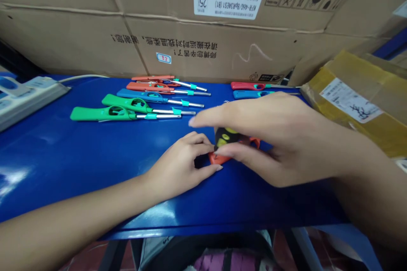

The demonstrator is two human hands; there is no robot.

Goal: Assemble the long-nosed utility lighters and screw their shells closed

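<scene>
An orange lighter (218, 158) lies on the blue table, partly covered by both hands. My left hand (187, 159) pinches its end between thumb and fingers. Over it, my right hand (267, 135) grips a short black and yellow screwdriver (225, 137) by the handle, the index finger stretched out past it. The tool's tip is hidden. Behind my left hand lie several long lighters with metal tubes, among them a green one (101, 113), a blue one (143, 95) and an orange one (149, 87).
A red lighter (246, 86) and another blue lighter (244, 94) lie behind my right hand. A large cardboard box (178, 29) stands along the back. A white power strip (28, 97) is at the left, a yellow-taped box (365, 97) at the right.
</scene>
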